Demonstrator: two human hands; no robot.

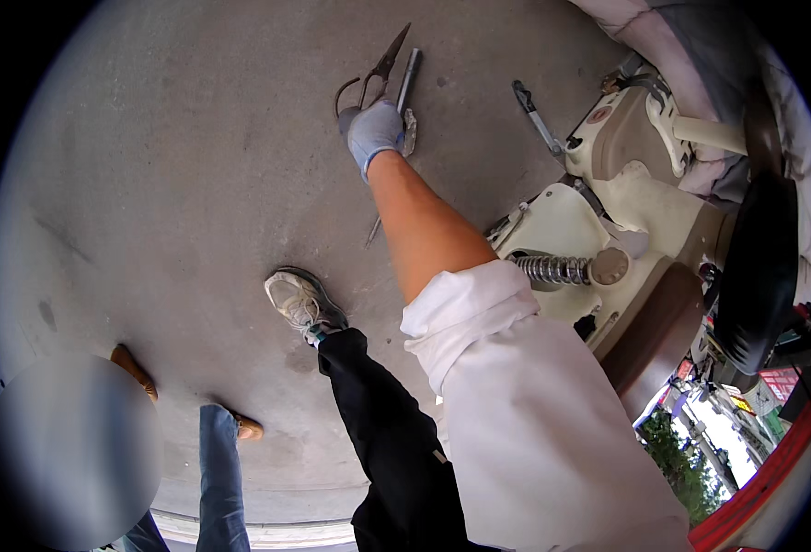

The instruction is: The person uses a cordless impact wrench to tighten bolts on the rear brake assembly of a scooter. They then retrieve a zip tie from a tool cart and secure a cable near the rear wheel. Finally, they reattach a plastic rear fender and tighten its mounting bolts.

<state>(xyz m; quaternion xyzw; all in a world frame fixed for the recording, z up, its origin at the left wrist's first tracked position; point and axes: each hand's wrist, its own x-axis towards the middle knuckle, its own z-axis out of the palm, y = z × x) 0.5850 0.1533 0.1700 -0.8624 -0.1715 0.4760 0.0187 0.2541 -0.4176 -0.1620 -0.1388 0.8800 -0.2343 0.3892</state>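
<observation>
My right hand, in a pale grey work glove, reaches far forward with the arm stretched out over the floor. Its fingers are closed round the lower handles of dark, rusty scissors, whose blades point away to the upper right. The fingertips themselves are hidden under the hand. Just right of the scissors lies a metal rod-like tool, and a worn metal piece is beside the glove. A thin metal rod shows partly behind my forearm. My left hand is out of sight.
To the right, a cream and brown scooter shows a coil spring and a pedal-like metal lever. A shoe and black trouser leg are at lower middle. Another person's jeans and brown shoes stand at lower left.
</observation>
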